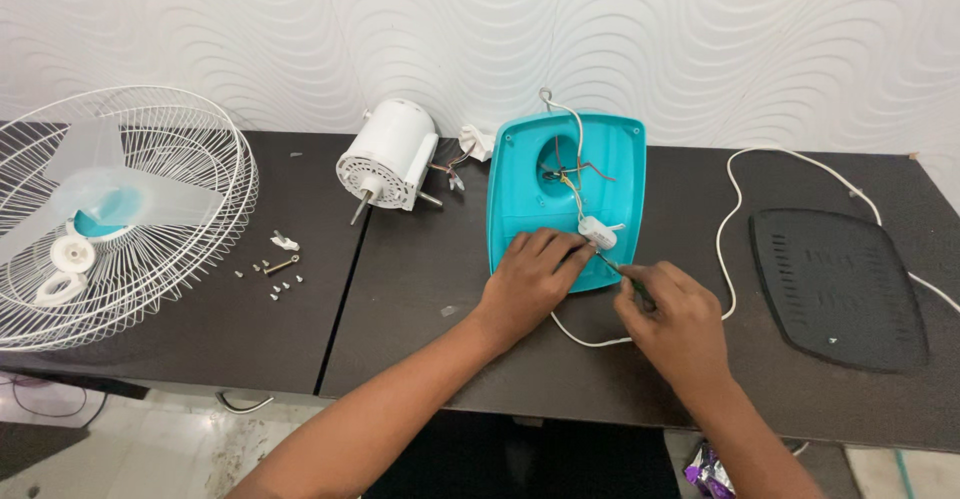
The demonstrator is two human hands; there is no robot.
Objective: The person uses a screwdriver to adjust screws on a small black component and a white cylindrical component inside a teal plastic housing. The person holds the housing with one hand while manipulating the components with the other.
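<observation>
Bare table left of the teal housing — cord and black cover crowd the right.

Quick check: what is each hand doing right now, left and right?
Left hand: open, fingers pressed on the turquoise fan base.
Right hand: closed around a thin screwdriver, tip near the white capacitor.

Fan base housing, centre frame: turquoise. Motor, upper centre: white. Wire guard, left: white, over translucent blades with turquoise hub. Cover plate, right: black. Table: dark brown. Wall: white, wavy relief pattern.
</observation>
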